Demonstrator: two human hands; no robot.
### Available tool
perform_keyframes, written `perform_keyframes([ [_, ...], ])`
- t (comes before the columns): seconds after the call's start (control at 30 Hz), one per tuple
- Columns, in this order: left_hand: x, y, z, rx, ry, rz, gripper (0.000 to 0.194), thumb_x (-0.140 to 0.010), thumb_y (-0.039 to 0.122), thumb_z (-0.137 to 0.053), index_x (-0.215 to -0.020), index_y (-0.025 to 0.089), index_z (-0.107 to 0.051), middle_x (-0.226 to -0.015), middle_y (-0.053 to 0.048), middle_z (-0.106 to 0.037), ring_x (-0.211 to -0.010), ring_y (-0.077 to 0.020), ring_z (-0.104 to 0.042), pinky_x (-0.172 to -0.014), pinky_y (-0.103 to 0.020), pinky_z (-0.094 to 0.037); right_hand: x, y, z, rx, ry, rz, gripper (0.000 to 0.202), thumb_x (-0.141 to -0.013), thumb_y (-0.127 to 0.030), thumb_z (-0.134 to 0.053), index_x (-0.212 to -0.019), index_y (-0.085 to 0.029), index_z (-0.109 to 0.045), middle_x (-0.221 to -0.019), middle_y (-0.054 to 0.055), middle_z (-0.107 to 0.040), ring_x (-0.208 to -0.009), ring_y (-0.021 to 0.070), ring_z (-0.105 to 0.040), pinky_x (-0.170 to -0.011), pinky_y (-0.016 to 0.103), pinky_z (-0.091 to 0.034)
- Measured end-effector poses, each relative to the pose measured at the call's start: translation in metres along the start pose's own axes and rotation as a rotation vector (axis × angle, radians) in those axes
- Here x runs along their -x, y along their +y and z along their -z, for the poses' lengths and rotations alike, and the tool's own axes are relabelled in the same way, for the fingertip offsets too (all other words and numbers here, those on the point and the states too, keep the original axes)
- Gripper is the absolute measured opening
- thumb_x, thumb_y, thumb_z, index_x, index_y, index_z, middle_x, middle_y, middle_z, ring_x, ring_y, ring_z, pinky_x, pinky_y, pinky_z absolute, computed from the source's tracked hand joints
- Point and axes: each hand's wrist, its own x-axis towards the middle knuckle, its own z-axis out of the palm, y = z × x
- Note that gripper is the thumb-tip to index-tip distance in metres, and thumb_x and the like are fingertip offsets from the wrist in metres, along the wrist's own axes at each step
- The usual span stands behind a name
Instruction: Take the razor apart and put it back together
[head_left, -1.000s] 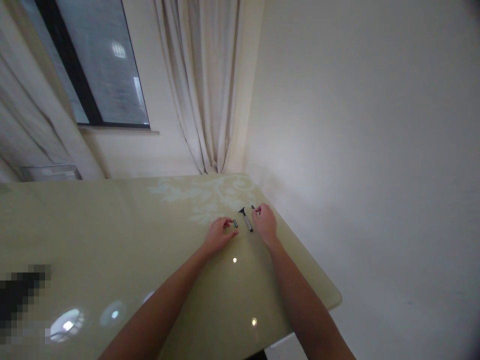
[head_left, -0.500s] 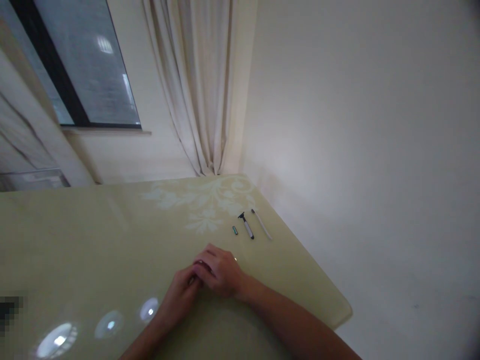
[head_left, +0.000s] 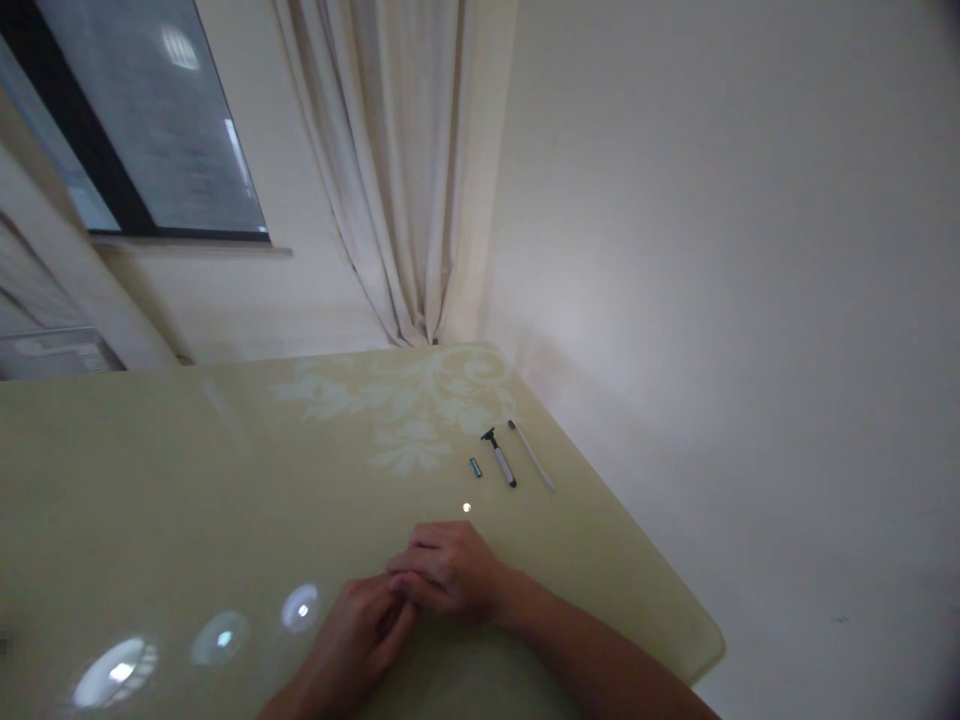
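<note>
My left hand [head_left: 369, 622] and my right hand [head_left: 455, 568] are folded together above the near part of the table. The right fingers lie over the left fingertips, and both hands are closed. No object shows between them, though their palms are hidden. Beyond the right hand, a small dark and green razor cartridge [head_left: 475, 467] lies on the tabletop. To its right is a razor [head_left: 504, 465] with a black head and a grey handle. A white toothbrush [head_left: 535, 460] with a dark head rests farthest right. Neither hand touches these three items.
The pale green glossy table [head_left: 225, 480] has a white floral pattern and reflected lamps. Its right edge runs close to a plain wall [head_left: 712, 300] at the far corner. A curtain [head_left: 397, 180] hangs behind it, and a window [head_left: 157, 120] is at upper left.
My joined hands have drawn slightly nearer to me, away from the razor, and stay folded. The view has shifted a little. The items on the table have kept their arrangement.
</note>
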Motion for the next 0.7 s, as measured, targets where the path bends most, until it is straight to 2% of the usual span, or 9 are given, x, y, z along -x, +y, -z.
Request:
perform_keyframes([
  [0.1, -0.003, 0.002, 0.001, -0.026, -0.009, -0.030, 0.042, -0.097, 0.019, -0.051, -0.056, 0.021, -0.042, -0.047, 0.005, -0.042, -0.040, -0.0088, -0.038, -0.045, -0.023, -0.027, -0.001, 0.008, 0.005, 0.014, 0.040, -0.074, 0.041, -0.109, -0.048, -0.046, -0.111, -0.020, -0.076, -0.090, 0.006, -0.072, -0.083, 0.0178, -0.065, -0.076, 0.027, -0.049],
  [0.2, -0.005, 0.008, 0.000, 0.000, -0.013, -0.023, 0.046, -0.100, 0.017, -0.045, -0.056, 0.020, -0.030, -0.049, 0.008, -0.025, -0.040, -0.0062, -0.024, -0.045, -0.023, -0.021, 0.000, 0.026, 0.019, 0.062, 0.156, -0.321, 0.031, -0.109, -0.034, -0.048, -0.110, -0.019, -0.075, -0.096, 0.008, -0.073, -0.092, 0.0190, -0.066, -0.085, 0.029, -0.050],
  [0.27, -0.005, 0.012, -0.001, 0.018, -0.024, -0.019, 0.045, -0.100, 0.017, -0.045, -0.059, 0.021, -0.026, -0.052, 0.008, -0.021, -0.042, -0.0059, -0.021, -0.046, -0.023, -0.020, 0.002, 0.044, 0.028, 0.157, 0.190, -0.494, 0.024, -0.105, -0.025, -0.052, -0.115, -0.020, -0.074, -0.106, 0.009, -0.071, -0.100, 0.0212, -0.065, -0.091, 0.032, -0.051],
  [0.33, -0.004, 0.014, -0.004, 0.036, -0.050, -0.010, 0.044, -0.100, 0.017, -0.045, -0.062, 0.021, -0.024, -0.053, 0.008, -0.021, -0.044, -0.0060, -0.021, -0.047, -0.023, -0.020, 0.006, 0.061, 0.034, 0.251, 0.139, -0.608, 0.032, -0.098, -0.014, -0.054, -0.124, -0.020, -0.071, -0.119, 0.012, -0.069, -0.113, 0.0245, -0.062, -0.100, 0.035, -0.050],
  [0.43, -0.004, 0.015, -0.007, 0.064, -0.094, 0.018, 0.043, -0.101, 0.020, -0.044, -0.063, 0.022, -0.023, -0.053, 0.008, -0.021, -0.045, -0.0063, -0.021, -0.048, -0.024, -0.020, 0.013, 0.079, 0.037, 0.327, 0.061, -0.635, 0.051, -0.090, -0.003, -0.050, -0.137, -0.017, -0.064, -0.134, 0.015, -0.063, -0.127, 0.0268, -0.055, -0.110, 0.039, -0.044],
  [0.5, -0.004, 0.014, -0.008, 0.083, -0.115, 0.050, 0.043, -0.101, 0.022, -0.043, -0.063, 0.022, -0.022, -0.054, 0.008, -0.020, -0.045, -0.0067, -0.021, -0.048, -0.024, -0.020, 0.016, 0.086, 0.036, 0.342, 0.036, -0.621, 0.055, -0.088, 0.000, -0.048, -0.139, -0.015, -0.061, -0.138, 0.015, -0.061, -0.129, 0.0267, -0.053, -0.112, 0.039, -0.043],
  [0.7, -0.008, 0.004, -0.010, 0.081, -0.119, 0.099, 0.045, -0.101, 0.029, -0.041, -0.062, 0.022, -0.021, -0.054, 0.008, -0.019, -0.046, -0.0074, -0.019, -0.048, -0.025, -0.018, 0.012, 0.094, 0.036, 0.345, -0.003, -0.596, 0.048, -0.087, -0.003, -0.052, -0.132, -0.015, -0.064, -0.135, 0.014, -0.062, -0.126, 0.0253, -0.054, -0.112, 0.037, -0.041],
])
